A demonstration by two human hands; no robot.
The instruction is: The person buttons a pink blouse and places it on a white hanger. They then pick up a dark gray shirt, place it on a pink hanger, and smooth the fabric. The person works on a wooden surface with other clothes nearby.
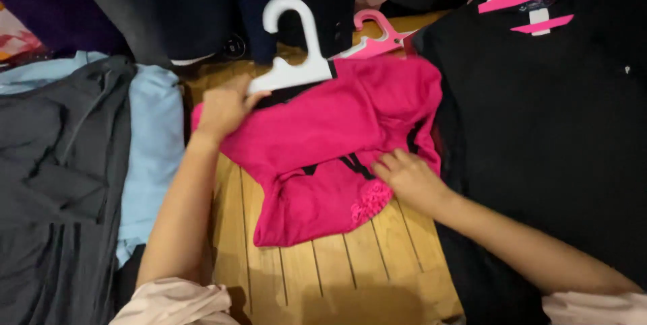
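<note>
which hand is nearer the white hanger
Left. The left hand touches the white hanger at its shoulder; the right hand lies lower on the pink top, well away.

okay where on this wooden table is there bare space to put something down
The only bare slats lie on the wooden table below the hem of the pink garment, between the left hand's forearm and the right hand's forearm. The grey and light blue clothes crowd the left; the black garment covers the right; hangers fill the top.
</note>
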